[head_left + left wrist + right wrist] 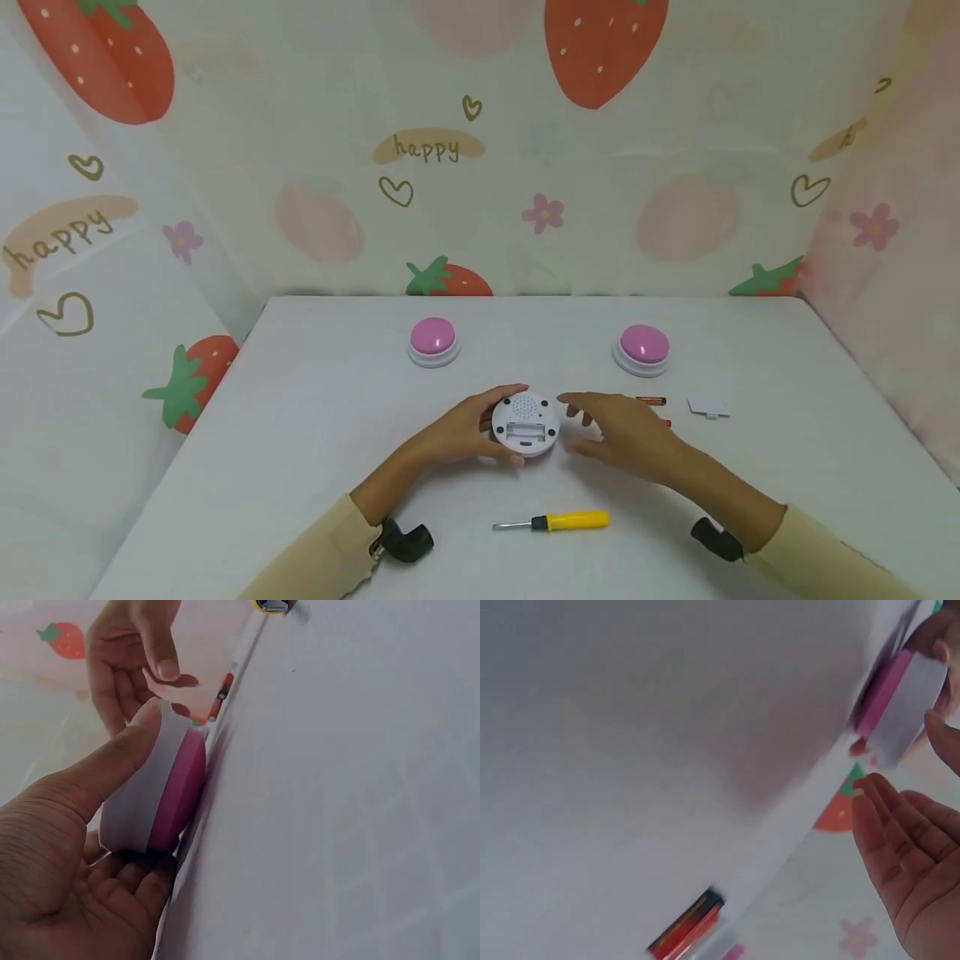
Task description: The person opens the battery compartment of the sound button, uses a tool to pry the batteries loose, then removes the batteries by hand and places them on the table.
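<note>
My left hand (459, 429) grips a round white push-button device (525, 404) by its edge, thumb on the near side. The device is turned over, its underside with a speaker grille, dark dots and an uncovered battery compartment facing up. In the left wrist view its pink dome (182, 787) faces the tabletop. Just right of the device, my right hand (626, 433) hovers with parted, slightly bent fingers, holding nothing. Beyond that hand lie red-and-black batteries (651, 401), partly hidden in the head view, and a small white battery cover (708, 407).
Two more pink-domed buttons stand towards the back of the white table (315, 392), one left (432, 337) and one right (642, 348). A screwdriver (576, 521) with a yellow handle lies in front of the hands. Strawberry-patterned curtains (517, 225) enclose the table.
</note>
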Available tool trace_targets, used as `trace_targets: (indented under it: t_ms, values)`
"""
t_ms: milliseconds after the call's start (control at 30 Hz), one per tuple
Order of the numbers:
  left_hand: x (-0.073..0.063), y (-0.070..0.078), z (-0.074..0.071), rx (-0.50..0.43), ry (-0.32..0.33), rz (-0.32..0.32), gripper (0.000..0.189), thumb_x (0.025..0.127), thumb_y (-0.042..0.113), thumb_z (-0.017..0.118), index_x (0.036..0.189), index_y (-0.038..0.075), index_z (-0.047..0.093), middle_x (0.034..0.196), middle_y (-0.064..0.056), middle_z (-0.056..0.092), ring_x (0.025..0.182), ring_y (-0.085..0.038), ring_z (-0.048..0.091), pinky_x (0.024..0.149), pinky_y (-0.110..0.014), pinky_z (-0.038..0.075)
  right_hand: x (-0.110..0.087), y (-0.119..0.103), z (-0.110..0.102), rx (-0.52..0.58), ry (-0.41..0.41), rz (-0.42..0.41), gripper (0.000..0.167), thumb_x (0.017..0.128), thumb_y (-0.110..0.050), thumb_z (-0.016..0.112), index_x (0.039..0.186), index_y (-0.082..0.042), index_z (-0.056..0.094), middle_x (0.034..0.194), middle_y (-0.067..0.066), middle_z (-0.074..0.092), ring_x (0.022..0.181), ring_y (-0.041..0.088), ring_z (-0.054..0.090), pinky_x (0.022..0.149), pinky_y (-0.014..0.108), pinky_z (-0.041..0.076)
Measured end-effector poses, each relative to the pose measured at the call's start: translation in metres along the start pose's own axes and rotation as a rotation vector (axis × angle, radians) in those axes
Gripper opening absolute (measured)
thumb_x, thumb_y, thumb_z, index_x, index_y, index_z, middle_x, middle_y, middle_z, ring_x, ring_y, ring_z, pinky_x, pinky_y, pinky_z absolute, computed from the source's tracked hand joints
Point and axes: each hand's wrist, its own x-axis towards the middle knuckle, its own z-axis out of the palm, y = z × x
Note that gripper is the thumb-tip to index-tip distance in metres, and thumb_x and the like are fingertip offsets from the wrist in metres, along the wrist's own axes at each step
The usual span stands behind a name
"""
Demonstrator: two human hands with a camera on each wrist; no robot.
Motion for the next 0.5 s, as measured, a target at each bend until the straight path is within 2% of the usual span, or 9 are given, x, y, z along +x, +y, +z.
trace_targets:
  t_ms: [233, 367, 500]
  values:
    - [0.002, 0.002, 0.002, 0.009, 0.008, 0.011, 0.09, 0.075, 0.019, 0.092, 0.151, 0.017, 0.042, 0.141, 0.005, 0.055, 0.129, -0.012, 0.053, 0.11, -0.026, 0.042, 0.009, -0.014, 0.008, 0.017, -0.023, 0.038, 0.067, 0.082, -0.029, 0.087, 0.14, -0.007, 0.061, 0.104, -0.001, 0.072, 0.09, 0.015, 0.064, 0.074, 0.027, 0.055]
    - [0.0, 0.007, 0.003, 0.092, 0.03, 0.014, 0.092, 0.074, 0.02, 0.093, 0.151, 0.015, 0.044, 0.143, 0.001, 0.055, 0.132, -0.016, 0.053, 0.112, -0.033, 0.042, 0.012, -0.016, 0.01, 0.066, -0.038, 0.056, 0.069, 0.081, -0.026, 0.088, 0.14, -0.004, 0.06, 0.102, -0.001, 0.071, 0.088, 0.014, 0.063, 0.075, 0.025, 0.055]
    - [-0.005, 0.019, 0.001, 0.193, 0.06, -0.009, 0.097, 0.072, 0.024, 0.095, 0.153, 0.013, 0.042, 0.147, -0.004, 0.053, 0.135, -0.022, 0.051, 0.113, -0.04, 0.042, 0.016, -0.017, 0.008, 0.143, -0.029, 0.031, 0.069, 0.081, -0.022, 0.088, 0.139, 0.0, 0.059, 0.101, 0.0, 0.071, 0.089, 0.014, 0.063, 0.071, 0.022, 0.053]
